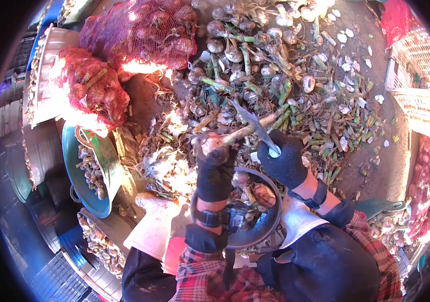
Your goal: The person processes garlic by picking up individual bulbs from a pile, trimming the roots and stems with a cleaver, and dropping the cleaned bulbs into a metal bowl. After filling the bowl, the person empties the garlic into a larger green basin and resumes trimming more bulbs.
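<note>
My left hand (pixel 214 168), in a black glove, is closed around a garlic bulb (pixel 210 143) whose long pale stem (pixel 247 130) points up to the right. In my black-gloved right hand (pixel 284 158) is a pair of shears (pixel 255 122); its metal blades lie across that stem, and my fingers hide the handles. Whether the blades have cut into the stem, I cannot tell. Below both hands, a black bucket (pixel 278 216) between my legs holds garlic bulbs and scraps. Just beyond the hands spreads a heap of garlic bulbs and cut stems (pixel 263 70).
Red mesh sacks of garlic (pixel 139 35) stand at the far left. A green-blue basin (pixel 86 194) with trimmings tilts at left, near a white crate (pixel 56 55). At right are a white plastic basket (pixel 421 95) and another red mesh sack (pixel 429 186).
</note>
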